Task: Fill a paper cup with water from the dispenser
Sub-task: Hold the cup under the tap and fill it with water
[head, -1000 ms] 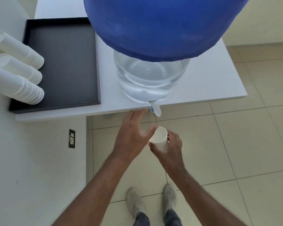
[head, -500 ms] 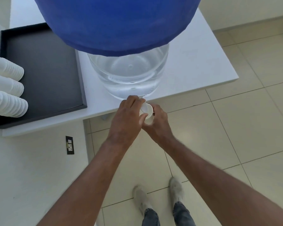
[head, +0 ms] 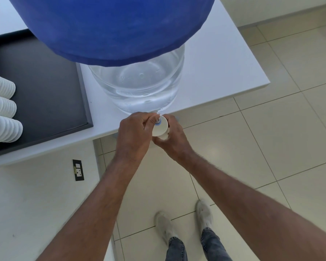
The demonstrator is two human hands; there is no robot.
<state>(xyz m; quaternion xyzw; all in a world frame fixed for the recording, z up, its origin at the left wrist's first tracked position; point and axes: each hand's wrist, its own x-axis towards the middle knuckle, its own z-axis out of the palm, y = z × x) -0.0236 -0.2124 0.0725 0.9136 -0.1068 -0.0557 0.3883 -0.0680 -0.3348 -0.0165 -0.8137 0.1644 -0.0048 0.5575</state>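
Nearest, the right hand [head: 174, 137] wraps one paper cup [head: 160, 127], held under the tap [head: 157, 120] at the counter [head: 224, 72] edge. At its 9 o'clock, the left hand [head: 133, 135] pinches that tap. Filling looks about to start; next, open it, cup steady. Beyond: one dispenser [head: 137, 87]; at 10 o'clock, one tray [head: 45, 91] and three cup stacks [head: 2, 108].

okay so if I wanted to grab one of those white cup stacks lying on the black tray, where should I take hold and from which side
Grip a cup stack around its ribbed side wall, reaching down from above. The stacks lie on their sides across the tray's left edge, so the rounded wall faces up; their far ends are out of frame.
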